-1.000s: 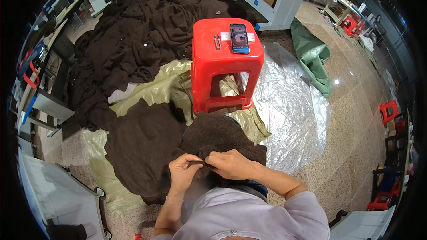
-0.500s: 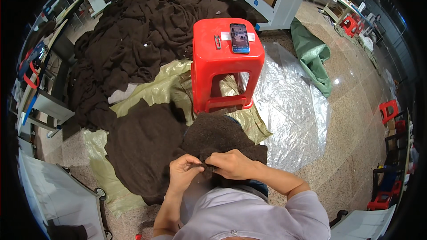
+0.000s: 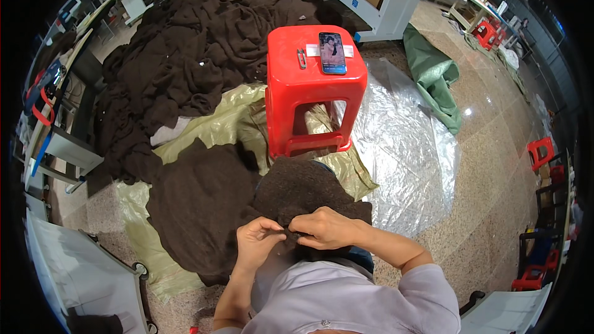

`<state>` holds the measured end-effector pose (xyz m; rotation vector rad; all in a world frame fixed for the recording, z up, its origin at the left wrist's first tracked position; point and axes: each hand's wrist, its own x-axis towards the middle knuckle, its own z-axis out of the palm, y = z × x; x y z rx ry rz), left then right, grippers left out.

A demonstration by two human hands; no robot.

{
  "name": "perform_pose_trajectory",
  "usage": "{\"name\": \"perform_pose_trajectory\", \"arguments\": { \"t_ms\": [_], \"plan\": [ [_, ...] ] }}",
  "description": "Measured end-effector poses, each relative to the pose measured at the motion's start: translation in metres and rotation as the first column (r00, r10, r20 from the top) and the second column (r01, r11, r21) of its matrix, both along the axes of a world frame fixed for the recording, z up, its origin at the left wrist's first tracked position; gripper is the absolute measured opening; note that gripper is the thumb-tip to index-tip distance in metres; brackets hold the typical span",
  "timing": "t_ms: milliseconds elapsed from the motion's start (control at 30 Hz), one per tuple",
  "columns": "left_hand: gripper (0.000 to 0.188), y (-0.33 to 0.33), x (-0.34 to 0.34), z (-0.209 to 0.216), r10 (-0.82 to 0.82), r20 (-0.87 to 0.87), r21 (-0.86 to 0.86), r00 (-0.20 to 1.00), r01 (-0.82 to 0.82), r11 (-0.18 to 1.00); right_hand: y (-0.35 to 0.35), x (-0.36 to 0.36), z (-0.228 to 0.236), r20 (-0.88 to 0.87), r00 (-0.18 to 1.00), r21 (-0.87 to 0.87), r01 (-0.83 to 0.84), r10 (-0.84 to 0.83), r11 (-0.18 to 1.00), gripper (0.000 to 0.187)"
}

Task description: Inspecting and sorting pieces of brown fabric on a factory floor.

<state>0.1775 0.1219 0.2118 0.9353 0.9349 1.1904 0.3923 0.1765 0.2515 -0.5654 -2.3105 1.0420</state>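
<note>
A dark brown knitted fabric piece (image 3: 300, 192) lies over my lap, its near edge gathered between my hands. My left hand (image 3: 257, 241) is closed in a pinch at that edge, thumb and forefinger together. Close beside it, my right hand (image 3: 327, 229) is closed on the same fabric, fingers curled over it. The small spot between the fingertips is partly hidden, so I cannot make out any finer detail there. Another brown fabric pile (image 3: 201, 210) lies to the left of my lap.
Ahead stands a red plastic stool (image 3: 281, 99) with a phone (image 3: 333, 55) and small thread snips (image 3: 302, 59) on top. A large brown fabric heap (image 3: 185, 49) spreads behind on yellowish sheeting (image 3: 238, 96). Clear plastic sheet (image 3: 405, 154) and green tarp (image 3: 430, 71) lie right.
The phone's screen shows a different picture. Both hands stay at the fabric edge, with only a slight shift of the fingers.
</note>
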Motion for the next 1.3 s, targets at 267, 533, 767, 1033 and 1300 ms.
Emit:
{"name": "perform_pose_trajectory", "arguments": {
  "t_ms": [267,533,767,1033,1300],
  "plan": [
    [0.019,-0.002,0.012,0.01,0.135,-0.061,0.057,0.989,-0.131,0.99,-0.014,-0.009,-0.009,-0.055,0.988,0.208,0.153,-0.144,0.966,0.027],
    [0.017,-0.017,0.031,0.026,0.339,-0.291,0.327,0.895,-0.24,0.914,-0.028,-0.013,-0.008,-0.148,0.945,0.162,0.316,-0.293,0.935,0.027],
    [0.013,-0.003,0.014,0.021,0.113,-0.122,0.079,0.986,-0.104,0.991,-0.013,-0.004,-0.007,-0.031,0.977,0.194,0.211,-0.209,0.958,0.027],
    [0.017,-0.016,0.029,0.029,0.377,-0.519,0.479,0.767,-0.105,0.871,-0.021,-0.015,-0.01,-0.171,0.92,0.138,0.377,-0.353,0.916,0.026],
    [0.016,-0.004,0.037,0.024,0.337,0.018,0.046,0.941,-0.338,0.94,-0.023,-0.016,-0.005,-0.134,0.917,0.262,0.399,-0.377,0.879,0.024]
  ]
}}
